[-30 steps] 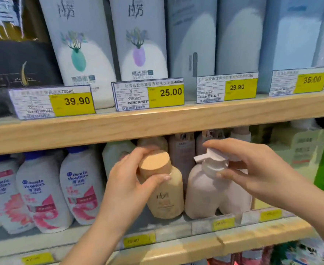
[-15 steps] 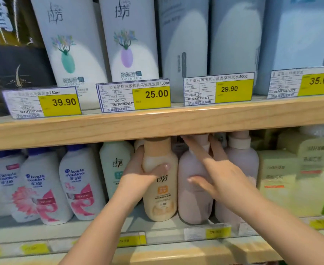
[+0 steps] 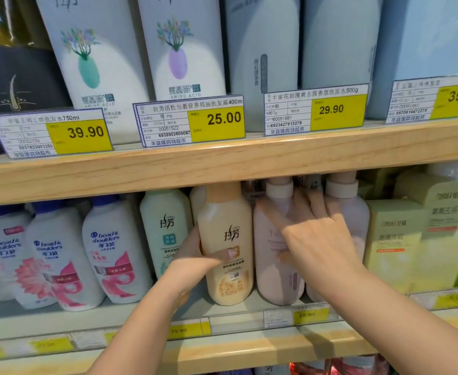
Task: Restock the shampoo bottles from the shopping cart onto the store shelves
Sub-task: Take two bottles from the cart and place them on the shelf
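A tan shampoo bottle (image 3: 226, 239) with a wood-coloured cap stands upright on the lower shelf (image 3: 222, 345). My left hand (image 3: 195, 255) grips its lower left side, thumb across the label. Right of it stands a pale pink pump bottle (image 3: 271, 255), and a second pink bottle (image 3: 355, 212) stands behind my right hand. My right hand (image 3: 314, 236) lies against the pink bottles with its fingers spread and straight, pointing up toward the pumps. The pump heads are hidden behind the upper shelf board.
The upper wooden shelf (image 3: 222, 163) carries tall boxed products and yellow price tags (image 3: 217, 120). White head & shoulders bottles (image 3: 114, 253) and a pale green bottle (image 3: 165, 228) stand left of my hands. Green-yellow boxes (image 3: 401, 239) fill the right.
Both bottles went from tilted at the shelf front to upright and deeper in. My left hand slid down from the tan cap to the body; my right hand flattened against the pink bottles.
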`<state>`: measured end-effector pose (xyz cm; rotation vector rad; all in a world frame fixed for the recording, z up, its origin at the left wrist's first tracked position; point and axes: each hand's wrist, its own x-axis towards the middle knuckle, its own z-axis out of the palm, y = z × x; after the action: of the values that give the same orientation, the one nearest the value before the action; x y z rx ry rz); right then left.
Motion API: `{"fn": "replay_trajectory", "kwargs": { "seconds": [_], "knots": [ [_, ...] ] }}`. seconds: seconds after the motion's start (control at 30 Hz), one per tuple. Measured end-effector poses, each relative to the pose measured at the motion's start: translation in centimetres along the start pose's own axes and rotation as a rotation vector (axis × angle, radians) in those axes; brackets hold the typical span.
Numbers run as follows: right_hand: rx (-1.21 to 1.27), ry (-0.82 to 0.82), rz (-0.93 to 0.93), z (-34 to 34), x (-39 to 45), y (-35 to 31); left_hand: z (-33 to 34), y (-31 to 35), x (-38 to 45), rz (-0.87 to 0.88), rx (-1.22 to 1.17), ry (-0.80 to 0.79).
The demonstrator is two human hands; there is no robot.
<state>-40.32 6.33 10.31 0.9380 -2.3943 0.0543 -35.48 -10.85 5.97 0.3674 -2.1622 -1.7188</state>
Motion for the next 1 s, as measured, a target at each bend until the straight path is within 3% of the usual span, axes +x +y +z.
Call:
{"fn": "replay_trajectory", "kwargs": {
  "seconds": [0.1,0.27,0.4,0.57,0.67,1.0],
  "knots": [
    [-0.096,-0.001,0.046,0.2,0.6,0.0,-0.1,-0.1,0.1,-0.004,-0.028,-0.026],
    [-0.136,0.155,0.090,1.6,1.8,0.4,-0.2,0.0,0.2,0.005,-0.068,-0.063],
    [-0.016,0.000,0.081,0.3,1.3,-0.2,-0.5,-0.1,0.0,0.014,-0.103,-0.099],
    [-0.091,0.061,0.064,-1.0,1.2,-0.2,-0.5,-0.2,-0.4,0.022,-0.124,-0.053],
    [-0.080,-0.105,0.026,-1.3,0.9,0.0,-0.5,-0.1,-0.7,0.043,-0.104,-0.016],
    [0.038,-0.130,-0.056,-2.7,0.3,1.1,-1.0,-0.4,-1.3,0.161,-0.109,-0.061]
  ]
}}
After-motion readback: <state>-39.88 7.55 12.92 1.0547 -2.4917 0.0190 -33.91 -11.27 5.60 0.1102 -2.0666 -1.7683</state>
